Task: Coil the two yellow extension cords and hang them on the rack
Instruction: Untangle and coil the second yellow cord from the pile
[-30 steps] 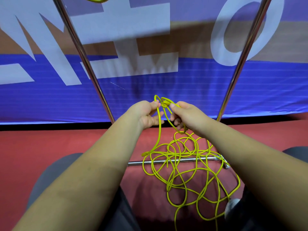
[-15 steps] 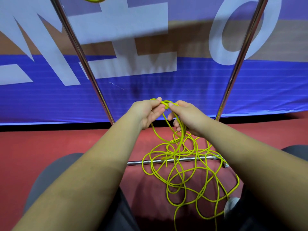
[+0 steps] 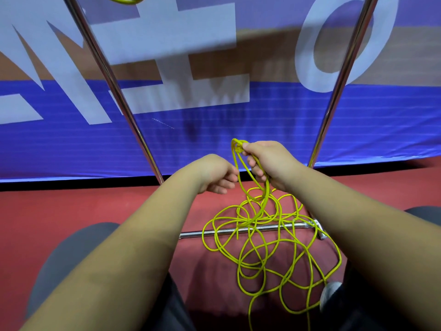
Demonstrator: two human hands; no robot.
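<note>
Right grip (image 3: 272, 163) on yellow cord (image 3: 267, 187)

1 view | head-worn | looks forward-down | near left hand (image 3: 214, 174), right hand (image 3: 272, 163)

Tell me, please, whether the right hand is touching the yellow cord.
Touching: the head view shows the right hand pinching loops of the yellow cord.

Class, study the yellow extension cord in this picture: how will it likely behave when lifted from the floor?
Probably floppy: the yellow extension cord sags from the right hand in limp loops. Likely light, since one hand alone carries the raised part. Its tangled floor loops cross the rack's base bar, so it may snag there.
</note>
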